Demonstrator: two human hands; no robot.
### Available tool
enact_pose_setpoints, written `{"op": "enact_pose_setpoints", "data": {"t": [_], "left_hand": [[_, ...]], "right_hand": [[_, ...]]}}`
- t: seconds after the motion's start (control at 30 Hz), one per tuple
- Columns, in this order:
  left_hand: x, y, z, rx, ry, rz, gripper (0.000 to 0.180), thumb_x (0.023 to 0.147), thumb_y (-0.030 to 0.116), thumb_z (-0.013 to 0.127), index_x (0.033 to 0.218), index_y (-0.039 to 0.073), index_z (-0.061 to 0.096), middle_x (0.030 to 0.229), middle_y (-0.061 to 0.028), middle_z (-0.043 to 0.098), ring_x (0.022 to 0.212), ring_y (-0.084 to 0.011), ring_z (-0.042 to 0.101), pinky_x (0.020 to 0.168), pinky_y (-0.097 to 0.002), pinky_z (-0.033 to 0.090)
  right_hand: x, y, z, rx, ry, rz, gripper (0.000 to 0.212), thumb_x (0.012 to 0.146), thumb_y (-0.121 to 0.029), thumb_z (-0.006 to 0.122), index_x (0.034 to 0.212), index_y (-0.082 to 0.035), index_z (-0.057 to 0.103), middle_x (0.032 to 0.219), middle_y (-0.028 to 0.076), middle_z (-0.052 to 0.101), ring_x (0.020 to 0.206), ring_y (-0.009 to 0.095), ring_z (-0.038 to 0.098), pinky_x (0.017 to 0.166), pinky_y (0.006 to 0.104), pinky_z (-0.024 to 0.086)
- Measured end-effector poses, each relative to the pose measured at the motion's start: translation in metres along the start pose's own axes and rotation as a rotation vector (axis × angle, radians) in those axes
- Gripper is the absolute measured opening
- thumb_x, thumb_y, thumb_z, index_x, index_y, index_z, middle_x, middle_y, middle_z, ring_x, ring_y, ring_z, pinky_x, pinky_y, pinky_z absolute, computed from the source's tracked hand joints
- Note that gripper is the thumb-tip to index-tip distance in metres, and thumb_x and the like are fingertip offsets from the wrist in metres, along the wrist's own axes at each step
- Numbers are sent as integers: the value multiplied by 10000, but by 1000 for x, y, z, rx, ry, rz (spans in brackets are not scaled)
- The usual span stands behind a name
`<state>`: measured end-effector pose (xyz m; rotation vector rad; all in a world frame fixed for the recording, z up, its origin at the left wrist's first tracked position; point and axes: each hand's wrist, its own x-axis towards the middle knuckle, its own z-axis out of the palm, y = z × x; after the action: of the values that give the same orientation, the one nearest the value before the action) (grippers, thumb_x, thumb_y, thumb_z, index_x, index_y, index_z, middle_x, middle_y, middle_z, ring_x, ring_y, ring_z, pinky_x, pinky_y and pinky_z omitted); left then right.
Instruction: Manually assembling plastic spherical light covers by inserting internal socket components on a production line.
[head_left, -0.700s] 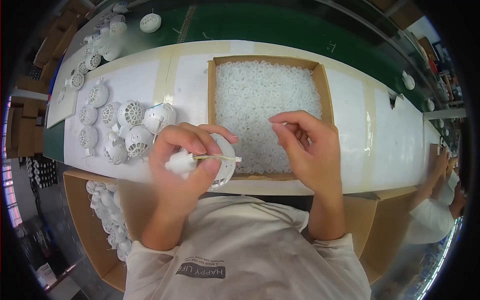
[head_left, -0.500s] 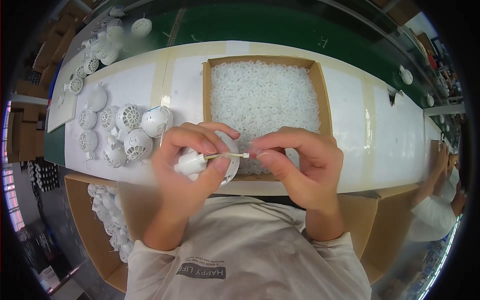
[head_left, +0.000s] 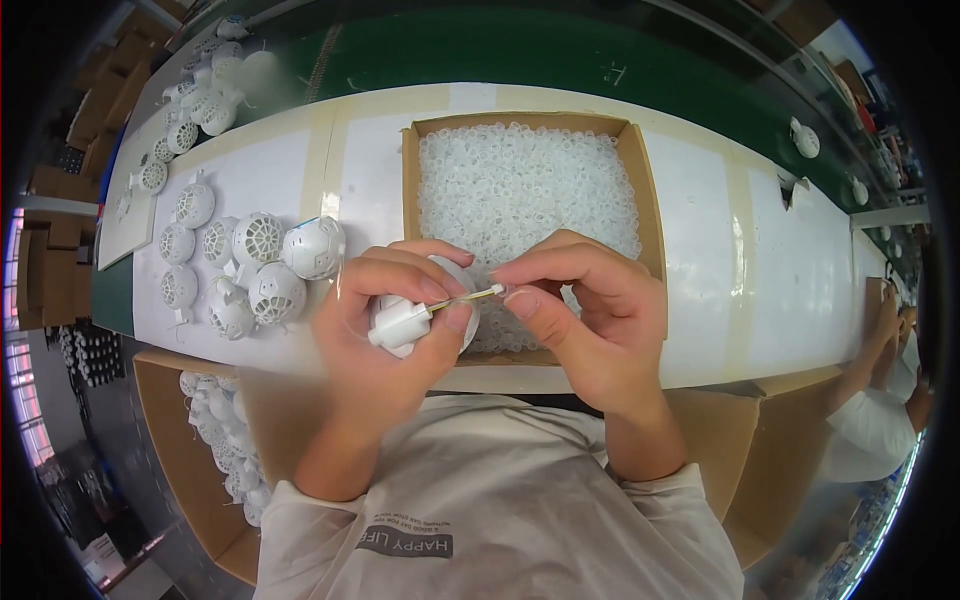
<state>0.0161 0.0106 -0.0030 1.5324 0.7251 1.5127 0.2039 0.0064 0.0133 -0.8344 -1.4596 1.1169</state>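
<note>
My left hand [head_left: 365, 365] is closed around a white plastic ball-shaped housing with a thick stem [head_left: 400, 324]. Thin yellowish wires run out of the stem and end in a small white connector [head_left: 497, 290], the wires lying between my left thumb and fingers. At the connector's tip my right hand [head_left: 615, 325] pinches thumb and forefinger on what looks like a small clear plastic piece, mostly hidden by the fingertips. Behind both hands is a shallow cardboard box [head_left: 410, 180] full of small clear plastic pieces [head_left: 525, 185].
Several white housings with grid openings [head_left: 258, 238] stand on the white table at left. More lie on the far left board. Others fill a carton [head_left: 165, 420] at lower left. A green belt [head_left: 480, 55] runs behind the table. At right another person's arm [head_left: 868, 335] shows.
My left hand has tilted the stem and wires so the connector points higher. My right hand has risen slightly with it. Marks and white housings on the green belt have shifted left.
</note>
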Motion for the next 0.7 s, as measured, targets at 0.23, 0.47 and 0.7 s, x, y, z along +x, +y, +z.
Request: {"op": "enact_pose_setpoints", "data": {"t": [0.23, 0.47, 0.7], "left_hand": [[-2, 2, 3, 22, -24, 13, 282, 777, -110, 706, 948, 38, 537, 865, -87, 626, 877, -221, 636, 902, -480, 533], [-3, 1, 0, 50, -16, 45, 290, 767, -114, 715, 948, 38, 548, 888, -94, 627, 913, -247, 640, 897, -444, 525], [-7, 11, -7, 140, -125, 1, 377, 912, 223, 660, 1182, -33, 601, 1085, -139, 542, 970, -244, 574, 860, -373, 485]], "right_hand": [[0, -7, -1, -17, 14, 104, 156, 848, 17, 702, 1004, 10, 703, 881, 86, 690, 781, 133, 577, 671, 255, 436], [0, -13, 6, -259, -21, -71, 169, 779, 36, 727, 938, -22, 731, 846, 73, 690, 779, 161, 573, 671, 262, 433], [-1, -7, 14, -324, 31, -158, 174, 771, 34, 731, 940, -9, 727, 866, 89, 677, 814, 195, 573, 707, 281, 445]]}}
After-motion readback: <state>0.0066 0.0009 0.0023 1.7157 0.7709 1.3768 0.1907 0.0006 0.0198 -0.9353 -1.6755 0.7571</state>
